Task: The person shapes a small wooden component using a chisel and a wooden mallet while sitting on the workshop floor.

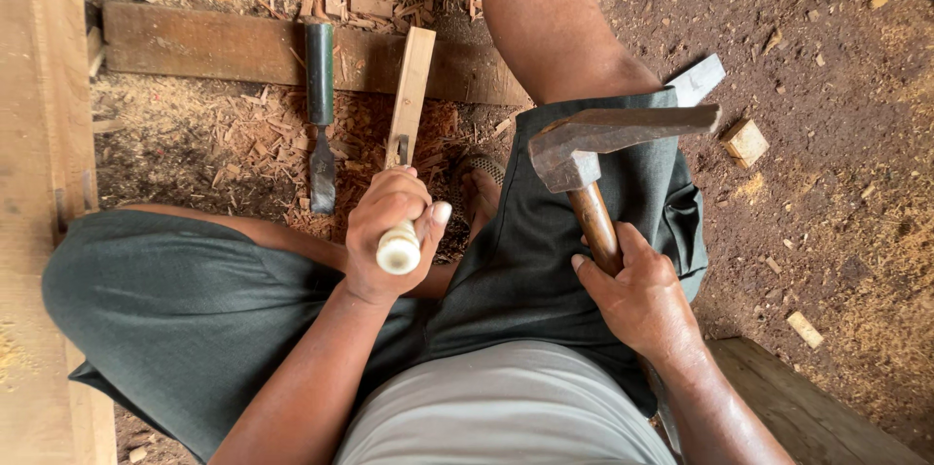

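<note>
Chisel (399, 249) w/ pale handle is fisted in the left hand (389, 232), upright, tip on the wood strip (411, 95) at its slot, so blows drive straight down. Right hand (637, 295) is wrapped round the hammer (584, 159) handle, head raised over the lap. A spare chisel (320, 110) lies on the shavings beside the strip, within reach.

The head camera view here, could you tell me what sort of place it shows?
Most likely a simple woodworking spot with an earth floor. The left hand holds a chisel on a wooden strip, the right hand grips a hammer, and wood chips litter the ground around a spare chisel.
</note>
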